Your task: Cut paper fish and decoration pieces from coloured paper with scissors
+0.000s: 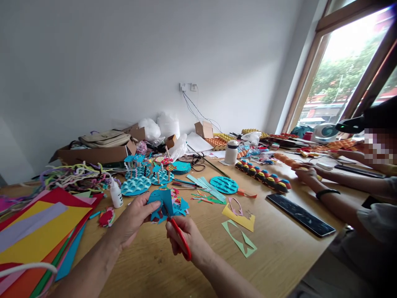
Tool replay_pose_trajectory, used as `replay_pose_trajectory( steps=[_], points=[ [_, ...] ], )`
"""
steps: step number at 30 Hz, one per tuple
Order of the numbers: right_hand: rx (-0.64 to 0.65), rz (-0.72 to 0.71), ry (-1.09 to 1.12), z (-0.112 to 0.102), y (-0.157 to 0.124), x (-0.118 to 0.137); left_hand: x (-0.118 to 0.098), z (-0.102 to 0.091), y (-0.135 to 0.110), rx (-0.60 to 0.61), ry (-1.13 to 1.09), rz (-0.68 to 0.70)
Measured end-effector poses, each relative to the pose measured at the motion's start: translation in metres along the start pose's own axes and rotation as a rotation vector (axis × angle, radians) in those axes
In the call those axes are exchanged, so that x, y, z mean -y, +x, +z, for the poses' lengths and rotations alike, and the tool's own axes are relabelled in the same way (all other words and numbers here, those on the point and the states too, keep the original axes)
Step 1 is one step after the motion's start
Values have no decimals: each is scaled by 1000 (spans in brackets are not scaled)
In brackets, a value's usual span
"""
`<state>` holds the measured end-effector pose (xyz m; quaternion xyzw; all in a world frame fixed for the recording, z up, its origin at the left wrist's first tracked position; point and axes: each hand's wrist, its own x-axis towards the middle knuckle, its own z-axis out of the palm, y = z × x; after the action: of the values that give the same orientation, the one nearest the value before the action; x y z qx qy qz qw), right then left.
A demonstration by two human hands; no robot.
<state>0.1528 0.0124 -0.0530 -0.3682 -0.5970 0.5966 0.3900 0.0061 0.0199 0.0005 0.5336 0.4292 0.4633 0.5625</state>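
Observation:
My left hand (138,215) pinches a piece of blue paper (163,198), partly cut to a fish-like outline, between thumb and fingers. Red-handled scissors (179,236) are in my right hand (187,240), their blades at the lower edge of the blue paper. Behind the paper, blue scraps (181,205) lie on the wooden table (155,269). A white glue bottle (115,193) stands beyond my left hand. Right of my hands lie a yellow paper offcut (240,219) and a green offcut (238,239) with a fish-shaped hole.
Coloured paper sheets (40,223) spread at the left, below a heap of pipe cleaners (77,178). A blue disc (223,185), painted egg-carton strip (263,177) and black phone (300,214) lie to the right. Another person's hands (307,174) work at the far right.

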Motion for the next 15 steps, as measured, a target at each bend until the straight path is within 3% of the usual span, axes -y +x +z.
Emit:
replay_pose_trajectory(
  steps=[5, 15],
  points=[
    [26, 27, -11, -1, -1, 2, -4, -3, -1, 9, 47, -15],
    [93, -7, 47, -4, -4, 3, -9, 0, -3, 107, -87, -69]
  ],
)
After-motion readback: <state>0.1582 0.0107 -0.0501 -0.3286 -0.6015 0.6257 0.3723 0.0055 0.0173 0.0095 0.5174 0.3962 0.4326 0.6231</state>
